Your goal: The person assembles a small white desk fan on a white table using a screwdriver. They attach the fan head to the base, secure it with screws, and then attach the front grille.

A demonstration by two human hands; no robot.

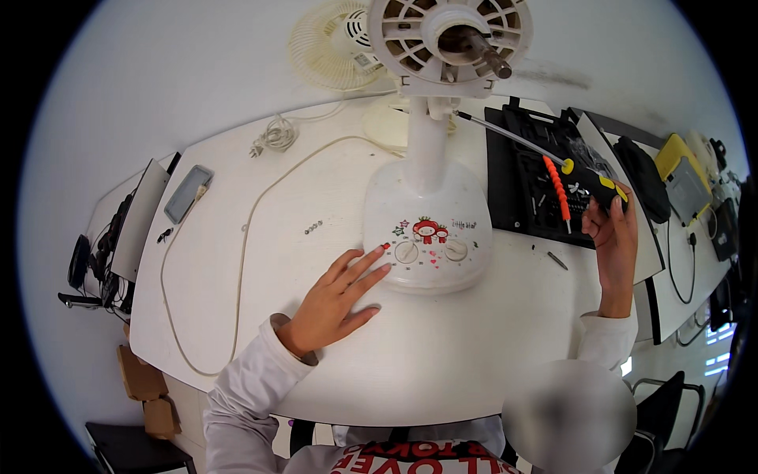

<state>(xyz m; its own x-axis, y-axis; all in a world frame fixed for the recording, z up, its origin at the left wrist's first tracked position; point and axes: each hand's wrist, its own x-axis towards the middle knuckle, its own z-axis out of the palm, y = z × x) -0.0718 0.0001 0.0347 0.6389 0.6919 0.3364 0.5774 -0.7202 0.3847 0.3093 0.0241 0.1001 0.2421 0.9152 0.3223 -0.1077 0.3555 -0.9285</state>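
Observation:
A white table fan (427, 146) stands upright in front of me. Its motor end, with a bare metal shaft (489, 57), has no grille or blades on it. My left hand (333, 306) is open, fingers spread, its fingertips at the left edge of the fan's base beside a dial (407, 252). A long screwdriver (567, 166) with a black and yellow handle is gripped in my right hand (614, 237). Its blade points left, the tip at the fan's neck just under the motor; whether it sits in a screw is too small to tell.
Right of the fan lies an open black tool case (512, 207) with an orange flexible shaft (557, 189) on it. A driver bit (557, 261) and several screws (313, 227) lie loose. A power cord (239, 292) loops leftward to a grey tray (186, 189). Behind stands a cream fan grille (314, 49).

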